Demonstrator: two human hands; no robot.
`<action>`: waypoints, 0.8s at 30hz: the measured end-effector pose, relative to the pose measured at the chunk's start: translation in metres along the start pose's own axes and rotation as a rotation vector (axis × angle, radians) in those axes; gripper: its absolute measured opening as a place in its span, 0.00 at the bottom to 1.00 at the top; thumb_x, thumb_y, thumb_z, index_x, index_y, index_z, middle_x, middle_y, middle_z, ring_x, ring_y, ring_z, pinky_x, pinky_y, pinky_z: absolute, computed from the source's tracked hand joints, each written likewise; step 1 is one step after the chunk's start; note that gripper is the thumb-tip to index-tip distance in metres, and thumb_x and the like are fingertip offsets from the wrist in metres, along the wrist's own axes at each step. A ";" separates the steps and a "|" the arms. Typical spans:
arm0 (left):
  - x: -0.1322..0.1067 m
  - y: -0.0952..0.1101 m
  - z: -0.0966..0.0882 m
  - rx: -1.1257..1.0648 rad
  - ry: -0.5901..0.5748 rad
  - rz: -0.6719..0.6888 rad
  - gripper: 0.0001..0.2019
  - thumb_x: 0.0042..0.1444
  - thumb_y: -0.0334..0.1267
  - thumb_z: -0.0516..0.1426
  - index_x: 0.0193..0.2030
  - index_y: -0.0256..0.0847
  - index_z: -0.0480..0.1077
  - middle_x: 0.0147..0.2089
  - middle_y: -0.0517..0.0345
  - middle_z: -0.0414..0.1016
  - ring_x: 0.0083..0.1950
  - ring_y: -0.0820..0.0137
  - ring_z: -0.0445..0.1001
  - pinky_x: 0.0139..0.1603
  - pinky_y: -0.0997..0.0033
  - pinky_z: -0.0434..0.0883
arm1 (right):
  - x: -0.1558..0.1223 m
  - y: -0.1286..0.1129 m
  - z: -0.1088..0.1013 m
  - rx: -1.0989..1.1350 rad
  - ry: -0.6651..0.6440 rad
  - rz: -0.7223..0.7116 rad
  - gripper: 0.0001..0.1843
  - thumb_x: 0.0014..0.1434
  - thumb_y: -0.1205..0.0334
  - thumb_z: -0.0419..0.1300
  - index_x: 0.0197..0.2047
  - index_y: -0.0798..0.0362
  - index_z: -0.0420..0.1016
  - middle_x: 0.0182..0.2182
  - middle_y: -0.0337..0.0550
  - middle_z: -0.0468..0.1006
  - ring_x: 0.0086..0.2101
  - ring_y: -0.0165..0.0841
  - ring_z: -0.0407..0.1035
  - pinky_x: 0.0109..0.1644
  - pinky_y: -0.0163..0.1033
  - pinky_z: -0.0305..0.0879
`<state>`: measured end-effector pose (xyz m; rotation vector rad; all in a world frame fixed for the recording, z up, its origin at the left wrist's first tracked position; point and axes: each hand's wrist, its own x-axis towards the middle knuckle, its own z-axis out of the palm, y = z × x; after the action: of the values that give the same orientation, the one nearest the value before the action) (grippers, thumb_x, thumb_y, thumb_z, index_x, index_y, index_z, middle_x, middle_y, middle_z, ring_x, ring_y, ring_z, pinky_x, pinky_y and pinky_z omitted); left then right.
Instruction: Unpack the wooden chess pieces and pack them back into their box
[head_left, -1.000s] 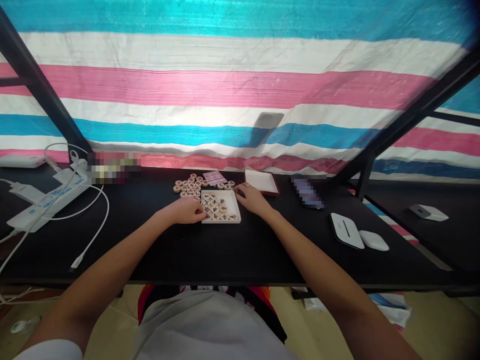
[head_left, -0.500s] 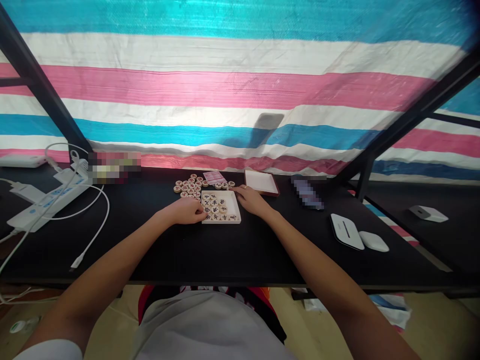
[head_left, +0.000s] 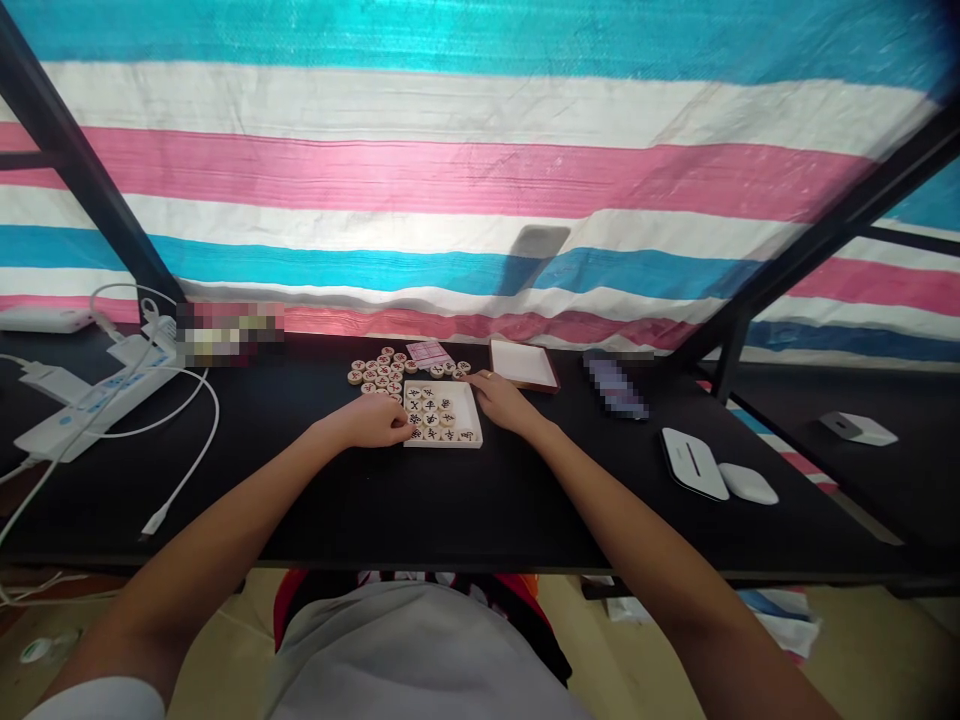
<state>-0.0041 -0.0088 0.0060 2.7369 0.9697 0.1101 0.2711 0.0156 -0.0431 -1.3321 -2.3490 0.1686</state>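
A shallow white box (head_left: 469,412) on the black desk holds rows of round Chinese chess pieces (head_left: 431,420) with black characters. My left hand (head_left: 375,421) is closed, thumb and curled fingers at the box's left edge. Beyond the box's far right corner, my right hand (head_left: 501,399) reaches with its fingers stretched out. Its fingertips are beside a few loose chess pieces (head_left: 448,371); whether they touch one I cannot make out. A cluster of pieces with red characters (head_left: 382,371) lies behind my left hand.
A pink-and-white printed paper (head_left: 429,355) and the box lid (head_left: 523,364) lie at the back. To the right are a phone (head_left: 616,385), a white flat device (head_left: 694,463) and a white mouse-shaped object (head_left: 748,483). A power strip (head_left: 94,405) with cables (head_left: 216,415) occupies the left.
My right fingertips have shifted very slightly left by the loose pieces. The left hand stays at the box's edge, and the pieces in the box look the same.
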 end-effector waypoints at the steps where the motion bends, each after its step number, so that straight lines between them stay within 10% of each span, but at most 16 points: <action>1: 0.000 0.000 0.000 0.000 -0.002 0.001 0.20 0.58 0.45 0.48 0.18 0.38 0.66 0.20 0.57 0.66 0.22 0.73 0.61 0.27 0.70 0.52 | 0.000 0.001 0.000 0.004 0.002 -0.004 0.27 0.57 0.77 0.46 0.57 0.53 0.69 0.47 0.49 0.73 0.47 0.38 0.66 0.55 0.44 0.62; 24: 0.003 0.005 0.004 0.101 0.129 0.146 0.21 0.62 0.41 0.47 0.19 0.37 0.65 0.23 0.58 0.69 0.26 0.74 0.65 0.28 0.73 0.55 | -0.002 -0.023 -0.010 0.104 0.143 -0.122 0.12 0.60 0.64 0.54 0.45 0.52 0.76 0.44 0.49 0.73 0.46 0.40 0.67 0.54 0.49 0.64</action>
<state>0.0016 -0.0115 0.0035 2.9233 0.8269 0.2728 0.2583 0.0005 -0.0271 -1.1110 -2.2607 0.1505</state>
